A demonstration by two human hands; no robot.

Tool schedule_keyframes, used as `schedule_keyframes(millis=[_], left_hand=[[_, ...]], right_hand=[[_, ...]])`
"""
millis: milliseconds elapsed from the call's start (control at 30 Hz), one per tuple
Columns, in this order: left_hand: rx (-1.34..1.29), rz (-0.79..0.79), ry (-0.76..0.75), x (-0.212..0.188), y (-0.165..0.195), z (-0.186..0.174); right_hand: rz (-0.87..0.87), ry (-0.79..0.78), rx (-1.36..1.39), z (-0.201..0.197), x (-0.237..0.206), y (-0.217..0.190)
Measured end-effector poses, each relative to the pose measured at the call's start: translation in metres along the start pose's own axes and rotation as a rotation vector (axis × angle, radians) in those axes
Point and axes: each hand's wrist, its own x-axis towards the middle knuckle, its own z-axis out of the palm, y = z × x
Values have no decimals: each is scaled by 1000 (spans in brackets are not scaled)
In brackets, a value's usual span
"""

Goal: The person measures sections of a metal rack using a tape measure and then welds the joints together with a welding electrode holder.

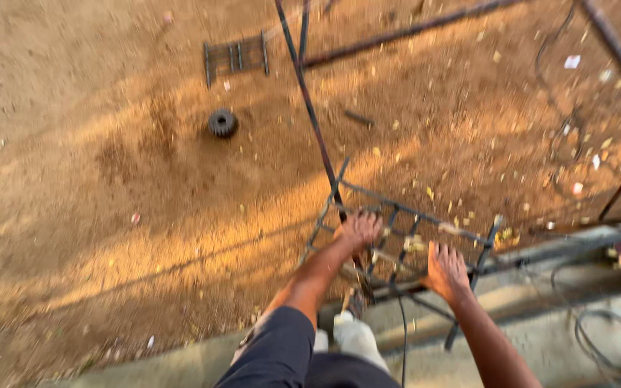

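A metal grille (pixel 397 241) is being steadied on the sandy ground (pixel 109 215), at the edge of a concrete ledge (pixel 540 287). The left hand (pixel 359 230) is laid on the grille's upper bars, fingers curled over them, though the frame is blurred and a firm grasp cannot be told. The right hand (pixel 445 271) is pressed on the lower bars nearer the ledge, fingers spread fairly wide — resting rather than clenched, it seems. A long thin rod (pixel 310 108) runs up from the grille, and a cable (pixel 598 338) is coiled on the ledge. A gear wheel (pixel 222 123) and a smaller grid (pixel 236 56) lie well apart on the dirt. The step in hand is judged to be positioning the grille; any shift would call for a firmer hold on both sides — the bars are thin.
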Motion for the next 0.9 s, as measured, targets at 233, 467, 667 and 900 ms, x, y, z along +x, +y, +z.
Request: schedule_keyframes(millis=[233,467,667,900], left_hand=[[246,107,133,-10,-8,6],[53,88,229,-74,-93,14],[-8,-79,259,-144,-220,30],[-198,-326,437,-209,-416,100]], right_hand=[[24,-82,-25,-56,-8,-6],[-117,-71,-45,-130,24,-63],[-362,134,-112,-183,118,-180],[-510,182,-101,-236,248,-360]])
